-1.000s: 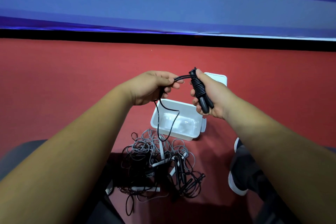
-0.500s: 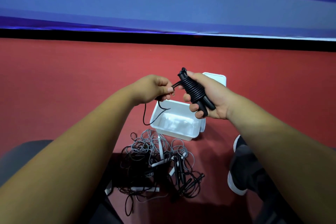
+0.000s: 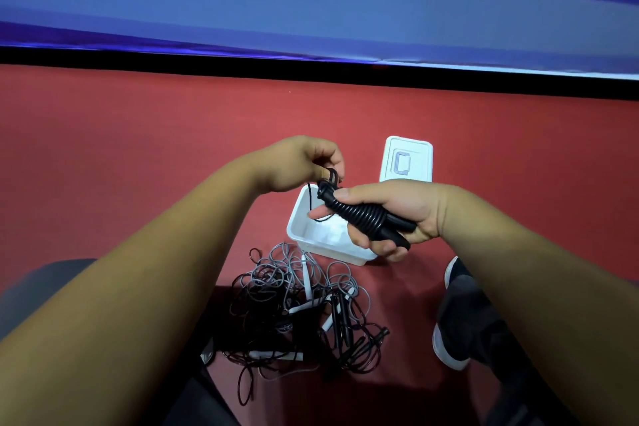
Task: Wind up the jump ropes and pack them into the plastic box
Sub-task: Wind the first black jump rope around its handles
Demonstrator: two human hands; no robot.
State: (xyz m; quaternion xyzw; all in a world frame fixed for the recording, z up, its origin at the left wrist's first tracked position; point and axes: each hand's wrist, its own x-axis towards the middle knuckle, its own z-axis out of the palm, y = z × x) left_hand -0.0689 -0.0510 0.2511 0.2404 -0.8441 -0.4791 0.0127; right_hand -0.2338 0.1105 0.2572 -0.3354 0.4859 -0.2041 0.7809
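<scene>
My right hand grips a black jump rope whose cord is wound in tight coils round its two handles. It lies almost level above the white plastic box. My left hand pinches the last short loop of the cord at the bundle's left end. A thin tail of cord hangs from there toward the box. The box is open on the red floor. On the floor nearer to me lies a tangled pile of grey and black jump ropes with white and black handles.
The box's white lid lies flat just behind the box. A dark shoe stands on the floor at the right, and a dark seat edge shows at the left. A blue banner runs along the far wall.
The hanging cord has grown much shorter as more of it went round the handles. My right hand has tipped the bundle from upright to nearly level and lowered it over the box.
</scene>
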